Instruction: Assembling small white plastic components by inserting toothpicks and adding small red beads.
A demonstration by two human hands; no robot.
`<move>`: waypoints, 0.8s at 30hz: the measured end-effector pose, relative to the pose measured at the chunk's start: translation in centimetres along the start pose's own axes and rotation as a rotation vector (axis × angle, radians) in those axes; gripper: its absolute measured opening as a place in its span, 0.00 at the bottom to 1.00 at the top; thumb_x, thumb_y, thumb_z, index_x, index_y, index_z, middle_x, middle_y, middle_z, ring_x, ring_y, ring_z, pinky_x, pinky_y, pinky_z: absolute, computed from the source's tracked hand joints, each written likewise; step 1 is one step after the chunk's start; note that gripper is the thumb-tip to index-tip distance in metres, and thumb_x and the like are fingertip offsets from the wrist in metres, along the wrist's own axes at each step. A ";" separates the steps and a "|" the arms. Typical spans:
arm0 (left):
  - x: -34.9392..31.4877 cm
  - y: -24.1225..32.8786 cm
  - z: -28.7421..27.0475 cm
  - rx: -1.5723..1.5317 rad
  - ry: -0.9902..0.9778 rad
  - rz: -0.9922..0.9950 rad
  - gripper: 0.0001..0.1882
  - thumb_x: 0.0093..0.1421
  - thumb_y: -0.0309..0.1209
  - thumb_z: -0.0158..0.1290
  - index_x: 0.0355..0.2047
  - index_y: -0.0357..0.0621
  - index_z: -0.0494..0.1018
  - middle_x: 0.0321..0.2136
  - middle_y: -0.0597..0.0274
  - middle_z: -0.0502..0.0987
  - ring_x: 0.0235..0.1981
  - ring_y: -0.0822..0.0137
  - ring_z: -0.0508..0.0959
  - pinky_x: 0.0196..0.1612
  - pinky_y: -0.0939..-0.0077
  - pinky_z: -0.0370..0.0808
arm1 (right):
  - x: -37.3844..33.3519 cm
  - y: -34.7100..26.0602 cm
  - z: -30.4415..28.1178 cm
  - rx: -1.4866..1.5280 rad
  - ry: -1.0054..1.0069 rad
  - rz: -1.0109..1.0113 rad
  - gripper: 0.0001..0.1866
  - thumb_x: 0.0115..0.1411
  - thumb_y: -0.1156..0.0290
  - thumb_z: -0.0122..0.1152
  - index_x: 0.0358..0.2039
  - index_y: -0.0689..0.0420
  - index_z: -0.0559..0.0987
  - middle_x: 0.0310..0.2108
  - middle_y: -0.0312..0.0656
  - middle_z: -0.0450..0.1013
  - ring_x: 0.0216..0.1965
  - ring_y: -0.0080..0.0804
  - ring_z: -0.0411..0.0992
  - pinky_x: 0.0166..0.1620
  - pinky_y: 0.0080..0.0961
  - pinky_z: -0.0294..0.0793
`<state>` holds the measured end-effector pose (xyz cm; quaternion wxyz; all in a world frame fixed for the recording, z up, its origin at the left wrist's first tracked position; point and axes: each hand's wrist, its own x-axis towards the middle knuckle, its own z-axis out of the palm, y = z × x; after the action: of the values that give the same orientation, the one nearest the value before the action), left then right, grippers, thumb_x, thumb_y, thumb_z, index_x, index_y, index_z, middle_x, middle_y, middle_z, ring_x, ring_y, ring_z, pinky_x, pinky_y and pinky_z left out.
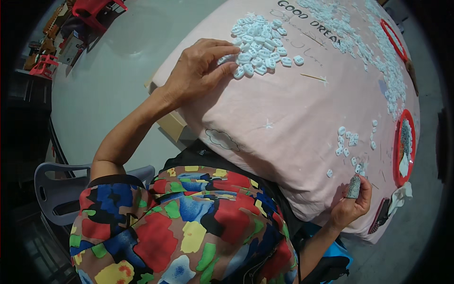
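My left hand (201,68) is at the near-left edge of a heap of small white plastic pieces (257,45) with dark marks. Its thumb and fingers are apart, curved around pieces at the side of the heap. Lower right, my right hand (351,206) is closed, thumb and fingers brought together. A grey speckled cover-like thing (353,187) sits at its thumb. Just beyond these fingertips lies a white piece (358,168); whether they grip it is too small to tell. More white pieces (347,137) lie loosely grouped above this hand.
A pink printed cloth (265,156) covers the table. A thin wooden stick (312,76) lies right of the heap. Many more white pieces (359,45) spread along the far right. A red-rimmed basket (410,165) stands at the right edge, a dark red object (379,216) near it. A grey chair (61,189) is at left.
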<state>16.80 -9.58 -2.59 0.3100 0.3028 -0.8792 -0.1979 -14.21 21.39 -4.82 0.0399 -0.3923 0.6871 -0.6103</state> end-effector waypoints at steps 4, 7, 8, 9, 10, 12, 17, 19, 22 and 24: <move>-0.5 0.3 0.1 -0.077 -0.032 0.000 0.16 0.60 0.32 0.58 0.48 0.42 0.78 0.49 0.47 0.75 0.47 0.53 0.78 0.50 0.67 0.78 | 0.0 0.1 0.1 0.014 0.011 -0.001 0.09 0.60 0.82 0.54 0.42 0.66 0.76 0.33 0.37 0.72 0.23 0.14 0.60 0.26 0.11 0.59; -0.4 0.8 0.8 -0.179 -0.012 -0.017 0.16 0.60 0.31 0.57 0.48 0.41 0.77 0.50 0.45 0.75 0.48 0.52 0.78 0.50 0.66 0.78 | 0.0 0.3 -0.1 0.009 -0.002 -0.013 0.10 0.60 0.83 0.52 0.42 0.67 0.76 0.34 0.38 0.72 0.23 0.15 0.60 0.26 0.11 0.59; -0.4 1.6 1.0 -0.111 -0.013 0.019 0.17 0.60 0.30 0.56 0.49 0.40 0.77 0.51 0.43 0.74 0.50 0.51 0.77 0.51 0.66 0.77 | 0.0 0.4 -0.2 0.017 -0.005 -0.016 0.10 0.60 0.83 0.52 0.42 0.67 0.75 0.34 0.39 0.72 0.22 0.15 0.60 0.26 0.11 0.59; -0.4 2.1 1.4 -0.145 -0.019 0.037 0.17 0.60 0.30 0.56 0.49 0.40 0.76 0.51 0.42 0.74 0.50 0.51 0.77 0.51 0.66 0.77 | 0.0 0.4 -0.2 0.024 -0.008 -0.020 0.10 0.60 0.83 0.52 0.42 0.67 0.75 0.34 0.39 0.72 0.22 0.15 0.60 0.26 0.11 0.59; -0.2 2.4 1.8 -0.179 -0.025 0.056 0.17 0.60 0.30 0.56 0.49 0.40 0.76 0.51 0.42 0.74 0.51 0.51 0.76 0.51 0.66 0.77 | 0.1 0.3 -0.3 0.027 -0.007 -0.022 0.10 0.60 0.83 0.52 0.42 0.67 0.75 0.34 0.39 0.72 0.22 0.15 0.60 0.26 0.11 0.59; 0.5 2.3 1.8 -0.150 -0.012 0.126 0.17 0.60 0.30 0.56 0.49 0.39 0.76 0.50 0.41 0.74 0.51 0.50 0.76 0.51 0.65 0.77 | 0.0 -0.2 -0.2 0.057 0.005 0.037 0.08 0.57 0.84 0.54 0.38 0.66 0.77 0.34 0.35 0.72 0.31 0.17 0.65 0.35 0.11 0.64; 2.7 0.7 1.9 -0.064 0.094 0.079 0.15 0.62 0.30 0.53 0.49 0.41 0.77 0.49 0.45 0.76 0.52 0.51 0.75 0.55 0.63 0.73 | 0.0 -0.1 0.1 0.007 0.023 0.057 0.09 0.59 0.83 0.54 0.40 0.67 0.76 0.33 0.36 0.72 0.27 0.16 0.63 0.31 0.12 0.62; 3.3 1.5 1.8 0.023 -0.113 0.142 0.15 0.65 0.32 0.50 0.47 0.38 0.76 0.50 0.44 0.75 0.55 0.51 0.73 0.59 0.62 0.69 | 0.0 0.3 0.0 -0.005 0.026 0.037 0.10 0.60 0.82 0.53 0.42 0.67 0.75 0.32 0.37 0.71 0.22 0.15 0.60 0.26 0.12 0.59; 2.4 2.6 2.5 -0.099 -0.095 0.219 0.14 0.64 0.31 0.51 0.47 0.38 0.77 0.49 0.44 0.76 0.56 0.51 0.73 0.58 0.61 0.70 | 0.1 0.3 0.0 -0.021 0.033 0.007 0.10 0.60 0.82 0.53 0.42 0.67 0.75 0.32 0.37 0.71 0.22 0.15 0.60 0.26 0.12 0.59; 1.7 2.4 2.6 -0.131 -0.030 0.233 0.14 0.63 0.32 0.53 0.45 0.37 0.77 0.47 0.44 0.76 0.52 0.51 0.74 0.55 0.62 0.71 | 0.0 -0.1 0.1 -0.010 0.042 0.029 0.10 0.60 0.82 0.53 0.42 0.67 0.76 0.32 0.37 0.71 0.22 0.15 0.60 0.26 0.11 0.59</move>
<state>13.02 -8.50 -2.50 0.3367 0.1749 -0.8982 -0.2220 -14.13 21.26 -4.79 0.0325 -0.3696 0.6965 -0.6142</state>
